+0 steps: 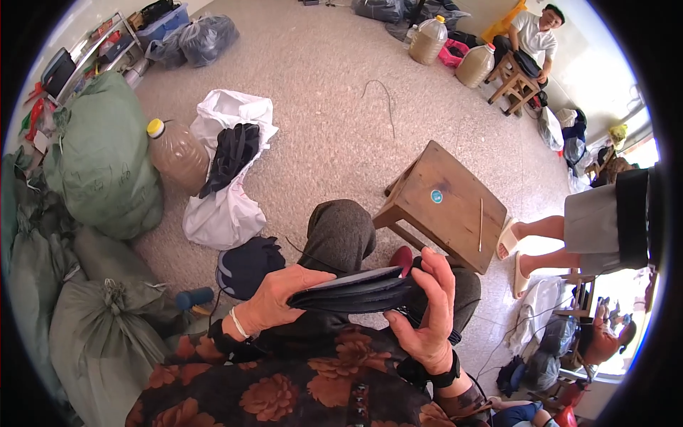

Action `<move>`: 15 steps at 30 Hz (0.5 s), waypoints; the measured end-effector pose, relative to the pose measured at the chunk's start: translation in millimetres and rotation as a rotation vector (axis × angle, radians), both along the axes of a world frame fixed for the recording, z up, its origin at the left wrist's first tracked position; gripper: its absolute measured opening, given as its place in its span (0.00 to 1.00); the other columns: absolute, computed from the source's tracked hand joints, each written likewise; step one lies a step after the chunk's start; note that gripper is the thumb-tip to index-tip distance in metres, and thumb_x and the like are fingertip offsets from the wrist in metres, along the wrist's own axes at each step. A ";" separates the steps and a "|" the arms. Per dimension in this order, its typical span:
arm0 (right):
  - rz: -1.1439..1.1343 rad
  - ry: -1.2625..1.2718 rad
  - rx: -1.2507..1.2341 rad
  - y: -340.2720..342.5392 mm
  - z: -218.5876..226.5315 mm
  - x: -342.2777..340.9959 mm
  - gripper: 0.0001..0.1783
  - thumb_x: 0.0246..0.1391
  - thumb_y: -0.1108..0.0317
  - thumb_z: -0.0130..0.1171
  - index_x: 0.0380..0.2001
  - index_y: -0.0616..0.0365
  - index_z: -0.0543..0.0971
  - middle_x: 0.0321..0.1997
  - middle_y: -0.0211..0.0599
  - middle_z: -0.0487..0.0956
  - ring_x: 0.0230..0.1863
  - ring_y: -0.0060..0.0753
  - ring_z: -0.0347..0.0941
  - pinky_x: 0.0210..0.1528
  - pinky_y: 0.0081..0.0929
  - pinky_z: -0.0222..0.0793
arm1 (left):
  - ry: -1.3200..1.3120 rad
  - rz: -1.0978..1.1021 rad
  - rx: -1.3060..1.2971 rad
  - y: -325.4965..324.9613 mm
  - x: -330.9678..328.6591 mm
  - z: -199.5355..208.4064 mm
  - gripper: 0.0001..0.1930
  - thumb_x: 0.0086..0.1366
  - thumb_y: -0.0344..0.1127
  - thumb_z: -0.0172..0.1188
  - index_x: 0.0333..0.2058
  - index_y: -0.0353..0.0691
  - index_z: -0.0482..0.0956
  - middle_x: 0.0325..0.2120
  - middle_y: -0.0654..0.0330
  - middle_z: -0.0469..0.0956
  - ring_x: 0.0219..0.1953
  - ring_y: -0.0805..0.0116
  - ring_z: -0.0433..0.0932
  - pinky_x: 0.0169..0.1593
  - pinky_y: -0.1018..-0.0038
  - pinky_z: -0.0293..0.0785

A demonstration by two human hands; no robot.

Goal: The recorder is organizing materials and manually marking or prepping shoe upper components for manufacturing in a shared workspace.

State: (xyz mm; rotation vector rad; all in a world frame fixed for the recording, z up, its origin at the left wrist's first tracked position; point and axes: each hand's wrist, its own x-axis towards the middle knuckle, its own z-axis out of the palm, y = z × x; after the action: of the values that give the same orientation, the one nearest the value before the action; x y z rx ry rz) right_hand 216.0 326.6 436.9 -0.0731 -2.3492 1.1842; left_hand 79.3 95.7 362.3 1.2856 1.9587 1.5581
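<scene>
My left hand (269,297) grips one end of a stack of flat dark fabric pieces (352,293), held above my lap. Its layers fan slightly apart along the near edge, and the top face looks grey. At the stack's other end is my right hand (429,320), thumb and fingers apart and curved around that end. Whether its fingertips touch the fabric I cannot tell. Beyond my knees stands a brown wooden stool (445,203) with a round blue sticker (436,196) and a thin stick (480,224) on top.
Green sacks (107,156) crowd the left side. Beside them are a yellow-capped jug (178,153), a white bag (224,213) with black items (231,156), and a dark blue bundle (249,267). A person in sandals (509,238) stands right; another (533,39) sits at the back.
</scene>
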 end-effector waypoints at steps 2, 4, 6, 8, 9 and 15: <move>0.036 0.004 0.083 4.5 -3.4 2.7 0.32 0.32 0.75 0.74 0.47 0.57 0.78 0.65 0.54 0.67 0.66 0.60 0.61 0.67 0.52 0.56 | 0.045 -0.014 -0.031 -0.7 0.9 -4.2 0.28 0.52 0.36 0.69 0.54 0.38 0.77 0.47 0.56 0.81 0.45 0.56 0.81 0.50 0.67 0.76; 0.058 0.011 0.121 7.3 -6.0 4.5 0.30 0.35 0.75 0.73 0.47 0.58 0.77 0.66 0.57 0.65 0.67 0.60 0.60 0.65 0.51 0.59 | 0.047 -0.006 -0.027 -1.5 0.2 -1.7 0.28 0.52 0.37 0.70 0.54 0.38 0.77 0.47 0.56 0.81 0.44 0.56 0.81 0.50 0.66 0.76; 0.076 0.020 0.157 7.3 -7.1 5.6 0.28 0.37 0.74 0.71 0.47 0.60 0.77 0.67 0.60 0.62 0.68 0.60 0.60 0.64 0.50 0.61 | 0.051 -0.001 -0.025 -1.2 0.3 -1.7 0.28 0.52 0.38 0.70 0.54 0.38 0.78 0.47 0.56 0.81 0.44 0.55 0.81 0.49 0.66 0.76; 0.076 0.006 0.144 6.8 -7.7 6.5 0.27 0.37 0.76 0.71 0.46 0.60 0.77 0.67 0.60 0.62 0.68 0.61 0.59 0.65 0.50 0.61 | 0.064 0.011 -0.011 -0.7 1.0 -3.3 0.29 0.51 0.37 0.70 0.53 0.38 0.78 0.47 0.55 0.81 0.44 0.55 0.81 0.49 0.65 0.76; 0.077 0.003 0.143 6.8 -7.9 7.2 0.27 0.37 0.76 0.71 0.46 0.60 0.77 0.67 0.60 0.62 0.68 0.61 0.59 0.65 0.50 0.61 | 0.061 0.012 -0.012 -0.5 0.8 -1.7 0.29 0.51 0.37 0.70 0.53 0.38 0.78 0.47 0.55 0.81 0.44 0.55 0.81 0.49 0.65 0.76; 0.086 0.003 0.109 6.2 -11.6 9.2 0.23 0.40 0.77 0.70 0.43 0.59 0.75 0.67 0.60 0.62 0.69 0.61 0.58 0.64 0.51 0.62 | 0.057 -0.001 -0.034 0.5 -0.1 0.0 0.30 0.44 0.26 0.65 0.52 0.35 0.78 0.48 0.52 0.80 0.45 0.54 0.80 0.50 0.66 0.74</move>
State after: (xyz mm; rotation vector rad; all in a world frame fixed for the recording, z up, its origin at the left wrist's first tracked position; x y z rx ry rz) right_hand 225.2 332.8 425.2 0.0682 -2.4308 1.0924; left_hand 79.2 96.3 362.3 1.3303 2.0098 1.4966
